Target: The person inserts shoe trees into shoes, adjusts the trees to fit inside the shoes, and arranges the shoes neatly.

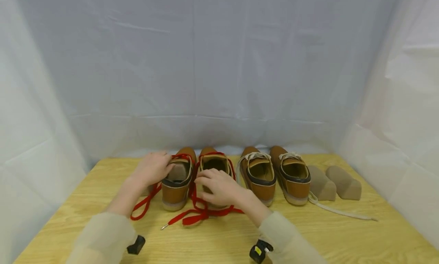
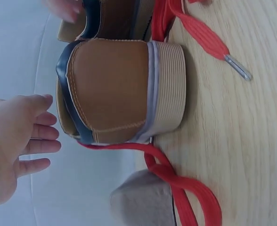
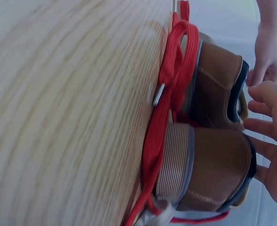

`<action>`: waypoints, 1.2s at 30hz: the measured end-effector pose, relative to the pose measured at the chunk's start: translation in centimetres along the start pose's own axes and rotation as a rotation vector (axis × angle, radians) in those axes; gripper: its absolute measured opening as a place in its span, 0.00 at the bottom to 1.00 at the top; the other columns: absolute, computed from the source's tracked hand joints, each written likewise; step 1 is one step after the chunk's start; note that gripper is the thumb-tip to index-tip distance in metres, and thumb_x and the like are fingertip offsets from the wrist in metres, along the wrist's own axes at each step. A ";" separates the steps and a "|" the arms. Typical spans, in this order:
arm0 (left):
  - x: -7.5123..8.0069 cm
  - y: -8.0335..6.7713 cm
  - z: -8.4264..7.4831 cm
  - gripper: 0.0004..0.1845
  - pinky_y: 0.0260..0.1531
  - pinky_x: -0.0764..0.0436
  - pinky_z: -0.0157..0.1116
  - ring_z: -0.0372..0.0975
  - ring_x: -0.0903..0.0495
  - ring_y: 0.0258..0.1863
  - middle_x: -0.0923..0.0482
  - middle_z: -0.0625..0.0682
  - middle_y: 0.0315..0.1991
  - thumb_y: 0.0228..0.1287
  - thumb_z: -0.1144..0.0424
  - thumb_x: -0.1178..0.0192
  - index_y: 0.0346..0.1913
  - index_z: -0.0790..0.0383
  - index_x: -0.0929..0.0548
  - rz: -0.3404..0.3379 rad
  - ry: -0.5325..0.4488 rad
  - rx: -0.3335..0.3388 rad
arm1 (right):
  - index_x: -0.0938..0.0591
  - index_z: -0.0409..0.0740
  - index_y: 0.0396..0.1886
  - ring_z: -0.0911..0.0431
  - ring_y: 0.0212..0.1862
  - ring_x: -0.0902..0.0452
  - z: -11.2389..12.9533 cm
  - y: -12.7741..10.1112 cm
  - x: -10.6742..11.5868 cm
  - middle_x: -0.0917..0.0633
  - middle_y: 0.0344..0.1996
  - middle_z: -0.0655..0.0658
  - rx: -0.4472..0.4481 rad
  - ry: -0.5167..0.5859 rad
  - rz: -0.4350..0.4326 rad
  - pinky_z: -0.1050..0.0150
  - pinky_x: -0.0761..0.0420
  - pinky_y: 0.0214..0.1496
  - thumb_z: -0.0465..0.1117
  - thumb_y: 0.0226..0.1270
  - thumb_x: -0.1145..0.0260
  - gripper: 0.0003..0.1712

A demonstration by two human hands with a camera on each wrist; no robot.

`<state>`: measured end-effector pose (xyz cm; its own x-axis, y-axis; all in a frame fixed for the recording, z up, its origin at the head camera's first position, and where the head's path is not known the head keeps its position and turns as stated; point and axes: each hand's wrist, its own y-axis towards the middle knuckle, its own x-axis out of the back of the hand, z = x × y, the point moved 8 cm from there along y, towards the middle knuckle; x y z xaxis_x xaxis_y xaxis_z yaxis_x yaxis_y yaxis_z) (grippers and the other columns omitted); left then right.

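Note:
A pair of brown shoes with red laces stands heel-toward-me on the wooden table (image 1: 343, 237). My left hand (image 1: 153, 167) hovers at the collar of the left shoe (image 1: 176, 184), fingers straight; the left wrist view shows the left hand (image 2: 20, 136) just off that shoe's heel (image 2: 115, 89). A tan insert (image 1: 178, 172) sits inside this shoe. My right hand (image 1: 219, 187) lies over the heel of the right shoe (image 1: 215, 163), fingers spread and holding nothing; the right wrist view shows the right hand (image 3: 270, 146) above that heel (image 3: 214, 169). Loose red laces (image 1: 192, 214) trail across the table in front.
A second brown pair with cream laces (image 1: 274, 176) stands to the right, one lace (image 1: 343, 211) trailing on the wood. Two tan inserts (image 1: 334, 184) lie beyond it. Another insert (image 2: 141, 197) lies left of the left shoe. White cloth walls surround the table.

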<state>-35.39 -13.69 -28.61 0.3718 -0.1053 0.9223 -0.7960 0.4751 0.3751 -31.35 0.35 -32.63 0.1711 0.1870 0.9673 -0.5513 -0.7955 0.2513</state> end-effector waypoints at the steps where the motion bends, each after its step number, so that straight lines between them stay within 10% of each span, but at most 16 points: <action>1: 0.1 -0.2 0.1 0.11 0.26 0.26 0.46 0.46 0.25 0.23 0.31 0.49 0.20 0.59 0.61 0.38 0.24 0.60 0.25 -0.009 0.005 0.002 | 0.23 0.48 0.56 0.52 0.57 0.31 -0.1 -0.2 0.1 0.26 0.55 0.47 0.005 0.006 -0.009 0.58 0.32 0.58 0.47 0.66 0.41 0.20; 10: 0.0 -1.9 2.3 0.16 0.24 0.26 0.46 0.47 0.26 0.21 0.32 0.51 0.18 0.64 0.57 0.44 0.21 0.61 0.29 0.022 -0.029 0.140 | 0.21 0.46 0.52 0.53 0.50 0.27 -1.0 -1.8 0.8 0.22 0.48 0.47 0.039 -0.021 -0.102 0.58 0.27 0.51 0.46 0.65 0.40 0.18; 24: -2.3 -5.1 6.0 0.26 0.45 0.30 0.58 0.63 0.27 0.46 0.26 0.71 0.46 0.60 0.56 0.42 0.52 0.77 0.27 0.144 -0.017 0.347 | 0.17 0.48 0.46 0.55 0.45 0.26 -1.8 -3.7 1.8 0.21 0.43 0.49 0.084 -0.080 -0.193 0.62 0.26 0.47 0.43 0.62 0.37 0.13; 36: -4.1 -6.7 6.9 0.25 0.30 0.25 0.54 0.59 0.24 0.33 0.27 0.66 0.32 0.58 0.55 0.39 0.43 0.78 0.27 0.163 -0.111 0.451 | 0.18 0.45 0.47 0.55 0.42 0.26 -2.7 -4.8 1.9 0.22 0.41 0.48 0.088 -0.096 -0.263 0.62 0.25 0.43 0.42 0.59 0.34 0.16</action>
<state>-34.89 -22.48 -34.27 0.1913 -0.1650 0.9676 -0.9763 0.0698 0.2049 -30.61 6.07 -31.93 0.3780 0.3412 0.8606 -0.4056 -0.7746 0.4853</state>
